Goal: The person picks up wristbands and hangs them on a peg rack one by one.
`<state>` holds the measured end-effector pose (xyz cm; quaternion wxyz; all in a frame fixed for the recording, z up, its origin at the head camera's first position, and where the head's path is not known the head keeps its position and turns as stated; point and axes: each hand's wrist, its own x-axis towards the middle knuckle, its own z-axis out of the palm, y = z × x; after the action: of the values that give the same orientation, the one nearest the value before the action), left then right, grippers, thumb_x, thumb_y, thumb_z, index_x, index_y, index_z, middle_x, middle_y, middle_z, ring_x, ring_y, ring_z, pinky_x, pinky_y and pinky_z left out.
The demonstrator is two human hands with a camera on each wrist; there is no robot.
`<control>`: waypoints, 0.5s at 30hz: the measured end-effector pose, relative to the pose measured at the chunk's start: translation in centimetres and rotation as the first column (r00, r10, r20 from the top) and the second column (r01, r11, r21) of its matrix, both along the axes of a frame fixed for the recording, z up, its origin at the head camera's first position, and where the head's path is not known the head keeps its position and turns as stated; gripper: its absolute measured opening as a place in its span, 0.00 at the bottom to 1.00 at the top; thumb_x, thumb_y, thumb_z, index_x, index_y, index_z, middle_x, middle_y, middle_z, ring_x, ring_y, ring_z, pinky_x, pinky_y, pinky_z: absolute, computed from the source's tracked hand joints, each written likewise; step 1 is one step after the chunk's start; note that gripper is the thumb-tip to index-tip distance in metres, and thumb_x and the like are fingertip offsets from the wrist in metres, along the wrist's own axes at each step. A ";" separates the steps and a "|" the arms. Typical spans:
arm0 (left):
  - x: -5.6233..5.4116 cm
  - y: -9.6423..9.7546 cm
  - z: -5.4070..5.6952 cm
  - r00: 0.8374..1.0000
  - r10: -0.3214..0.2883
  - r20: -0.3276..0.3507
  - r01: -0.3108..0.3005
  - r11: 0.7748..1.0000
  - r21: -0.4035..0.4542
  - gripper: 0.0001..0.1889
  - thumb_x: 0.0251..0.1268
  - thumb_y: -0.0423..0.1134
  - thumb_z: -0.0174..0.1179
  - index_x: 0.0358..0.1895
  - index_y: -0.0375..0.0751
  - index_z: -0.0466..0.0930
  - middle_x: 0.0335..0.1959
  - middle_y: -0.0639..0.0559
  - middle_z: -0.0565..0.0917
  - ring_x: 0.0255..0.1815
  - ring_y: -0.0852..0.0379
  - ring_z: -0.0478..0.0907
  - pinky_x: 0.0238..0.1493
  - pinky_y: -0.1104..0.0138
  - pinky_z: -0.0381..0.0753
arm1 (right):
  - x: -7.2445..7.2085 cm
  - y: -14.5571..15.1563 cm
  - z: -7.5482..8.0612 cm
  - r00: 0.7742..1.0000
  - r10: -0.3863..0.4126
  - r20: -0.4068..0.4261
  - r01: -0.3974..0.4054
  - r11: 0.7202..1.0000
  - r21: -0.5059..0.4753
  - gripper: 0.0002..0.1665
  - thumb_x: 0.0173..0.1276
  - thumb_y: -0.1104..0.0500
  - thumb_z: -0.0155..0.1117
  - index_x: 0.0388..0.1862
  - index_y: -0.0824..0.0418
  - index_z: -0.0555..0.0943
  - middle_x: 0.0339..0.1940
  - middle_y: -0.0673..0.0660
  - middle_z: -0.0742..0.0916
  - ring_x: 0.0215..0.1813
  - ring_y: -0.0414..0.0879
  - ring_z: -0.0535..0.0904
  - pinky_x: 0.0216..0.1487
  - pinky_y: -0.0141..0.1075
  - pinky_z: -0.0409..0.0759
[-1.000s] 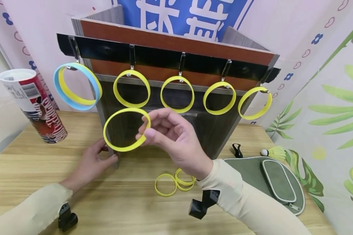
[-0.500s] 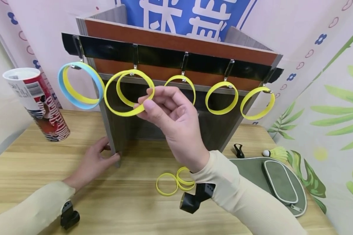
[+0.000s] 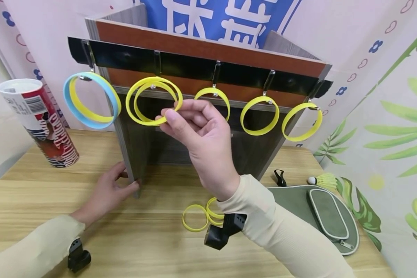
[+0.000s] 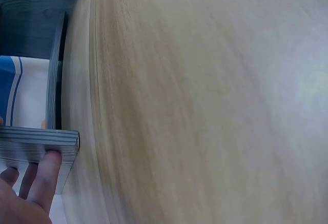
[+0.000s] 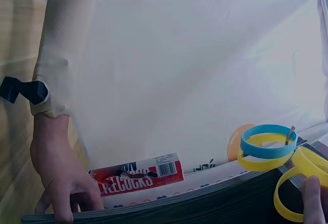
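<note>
Right hand [image 3: 206, 144] pinches ring [image 3: 127, 103] | left hand [image 3: 105, 193] grips box [image 3: 133, 146] | likely hanging step | next: seat over hook [image 3: 157, 63] beyond right hand

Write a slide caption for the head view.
The right hand pinches a yellow ring by a row of hanging rings; the left hand grips a gray side panel.

The head camera looks forward and down from six o'clock, taking in the whole front of the wood-grain box [image 3: 208, 44] and much of the tabletop [image 3: 153, 243]; the left wrist camera hangs close over that tabletop, with the left hand [image 4: 26, 202] at seven o'clock; the right wrist camera, facing across to it, shares the shuttlecock tube [image 3: 50, 127] and blue wristband [image 5: 264, 152] with the head view.
</note>
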<state>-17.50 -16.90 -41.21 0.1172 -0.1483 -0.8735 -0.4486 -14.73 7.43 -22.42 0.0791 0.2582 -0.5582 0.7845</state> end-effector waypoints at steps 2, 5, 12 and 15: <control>0.0 0.0 0.0 1.000 -0.001 0.008 0.001 1.000 0.000 0.27 0.67 0.32 0.67 0.69 0.35 0.75 0.60 0.32 0.84 0.46 0.82 0.70 0.33 0.71 0.81 | 0.0 0.0 -0.1 1.000 -0.013 0.001 0.013 1.000 0.015 0.12 0.72 0.76 0.61 0.53 0.73 0.75 0.45 0.66 0.89 0.43 0.39 0.88 0.58 0.50 0.87; 0.0 0.0 0.0 1.000 -0.001 0.023 0.001 1.000 0.003 0.27 0.68 0.33 0.67 0.70 0.36 0.75 0.60 0.32 0.83 0.46 0.82 0.70 0.32 0.70 0.80 | 0.1 0.1 -0.1 1.000 -0.026 -0.002 0.026 0.999 0.039 0.13 0.72 0.75 0.63 0.53 0.73 0.75 0.43 0.60 0.88 0.41 0.40 0.88 0.56 0.49 0.88; 0.1 0.0 0.2 0.999 0.004 0.051 -0.004 1.000 0.000 0.29 0.69 0.34 0.66 0.72 0.37 0.73 0.62 0.33 0.83 0.47 0.79 0.71 0.35 0.70 0.81 | 0.3 0.5 -0.4 1.000 -0.029 0.002 0.028 0.993 0.114 0.13 0.72 0.75 0.63 0.54 0.73 0.76 0.51 0.76 0.86 0.42 0.38 0.88 0.57 0.47 0.88; 0.1 -0.1 0.3 0.997 0.006 0.071 -0.005 1.000 -0.011 0.30 0.69 0.35 0.66 0.73 0.37 0.72 0.63 0.32 0.82 0.48 0.75 0.72 0.35 0.70 0.81 | 0.3 0.6 -0.4 1.000 -0.017 0.001 0.016 0.991 0.130 0.14 0.72 0.74 0.63 0.54 0.73 0.76 0.52 0.78 0.86 0.42 0.38 0.88 0.58 0.48 0.88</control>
<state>-17.45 -16.98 -40.95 0.0866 -0.1305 -0.8799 -0.4486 -14.44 8.08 -22.84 0.0681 0.2574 -0.6103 0.7461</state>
